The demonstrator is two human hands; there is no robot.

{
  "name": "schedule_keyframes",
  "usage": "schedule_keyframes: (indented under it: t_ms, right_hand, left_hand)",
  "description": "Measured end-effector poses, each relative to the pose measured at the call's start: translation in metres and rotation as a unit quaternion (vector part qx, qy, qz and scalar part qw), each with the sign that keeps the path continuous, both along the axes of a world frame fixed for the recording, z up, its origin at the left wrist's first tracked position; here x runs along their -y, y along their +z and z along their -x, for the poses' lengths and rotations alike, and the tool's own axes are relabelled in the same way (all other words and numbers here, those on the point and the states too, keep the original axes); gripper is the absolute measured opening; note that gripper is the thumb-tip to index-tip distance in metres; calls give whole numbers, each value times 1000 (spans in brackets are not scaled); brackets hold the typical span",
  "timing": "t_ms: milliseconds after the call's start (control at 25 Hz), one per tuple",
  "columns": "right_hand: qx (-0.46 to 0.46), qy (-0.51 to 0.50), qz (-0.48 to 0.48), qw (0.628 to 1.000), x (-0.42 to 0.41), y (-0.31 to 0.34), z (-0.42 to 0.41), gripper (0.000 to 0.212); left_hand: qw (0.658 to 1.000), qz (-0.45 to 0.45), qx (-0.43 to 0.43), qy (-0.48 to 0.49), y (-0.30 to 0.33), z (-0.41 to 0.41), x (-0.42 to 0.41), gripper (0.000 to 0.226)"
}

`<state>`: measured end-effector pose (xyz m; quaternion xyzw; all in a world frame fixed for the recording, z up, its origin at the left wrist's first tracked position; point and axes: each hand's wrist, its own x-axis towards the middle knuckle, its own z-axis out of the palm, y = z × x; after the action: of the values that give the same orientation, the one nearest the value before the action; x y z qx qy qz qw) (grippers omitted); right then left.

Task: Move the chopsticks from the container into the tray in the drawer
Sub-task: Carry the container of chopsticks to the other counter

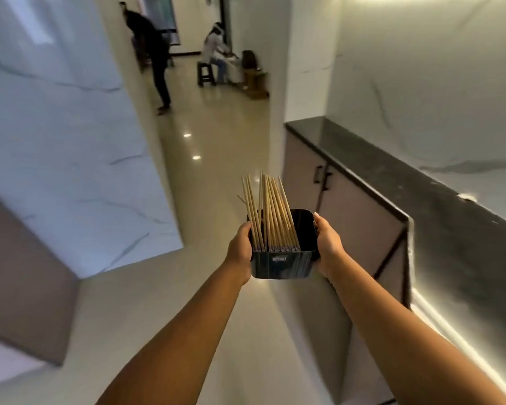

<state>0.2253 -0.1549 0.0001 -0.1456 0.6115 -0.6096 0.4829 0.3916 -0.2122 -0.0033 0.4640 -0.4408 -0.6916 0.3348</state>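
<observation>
I carry a dark, square container (284,263) in front of me at mid-height, above the floor. Several wooden chopsticks (268,211) stand in it, leaning toward its left side and sticking well above the rim. My left hand (240,249) grips the container's left wall. My right hand (327,244) grips its right wall, thumb on the rim. No drawer or tray is in view.
A dark stone counter (421,194) over pale cabinet doors with black handles (322,176) runs along the right. A marble-look wall (70,141) stands to the left. Down the glossy-floored corridor, one person stands (155,59) and another sits on a stool (214,59).
</observation>
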Motion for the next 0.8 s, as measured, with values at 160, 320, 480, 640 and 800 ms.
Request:
schedule_keyframes:
  t_ms: [160, 320, 480, 640, 800]
  right_hand:
    - [-17, 187, 12, 982, 42, 6, -121, 49]
    - [-32, 323, 26, 945, 57, 11, -266, 48]
    - [-31, 410, 13, 912, 38, 9, -427, 46]
    - [-10, 486, 7, 874, -4, 1, -584, 43]
    - [6, 562, -11, 827, -42, 7, -723, 46]
  left_hand:
    - [989, 9, 8, 148, 3, -128, -6, 43]
    - [960, 12, 3, 281, 3, -270, -34, 41]
    - [921, -4, 17, 388, 6, -419, -89, 41]
    - [878, -27, 35, 477, 10, -560, -158, 49]
    - [830, -25, 60, 554, 16, -676, -225, 48]
